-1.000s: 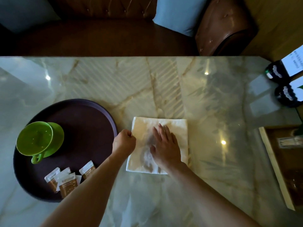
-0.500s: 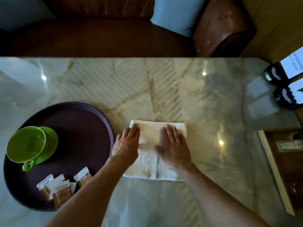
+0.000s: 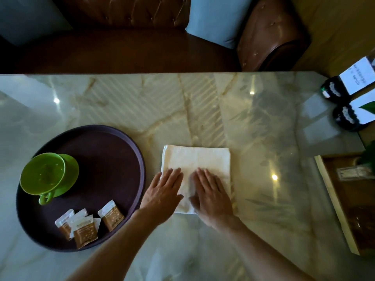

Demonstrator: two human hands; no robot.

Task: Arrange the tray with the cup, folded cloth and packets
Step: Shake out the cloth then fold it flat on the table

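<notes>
Tray: sitting left of your hands, already holding cup and packets.
Cloth: lying folded on the marble, not yet on the tray.
Hands: your left hand and right hand are pressing it flat-palmed, gripping nothing.
Cup: looking empty, perhaps.
Packets: resting nearest your left wrist.

— What's on my marble table besides the job?
— At two o'clock, two dark bottles with white labels. At three o'clock, a wooden box.
— And past the far edge?
— At twelve, a brown leather sofa; a pale blue cushion at one o'clock.
</notes>
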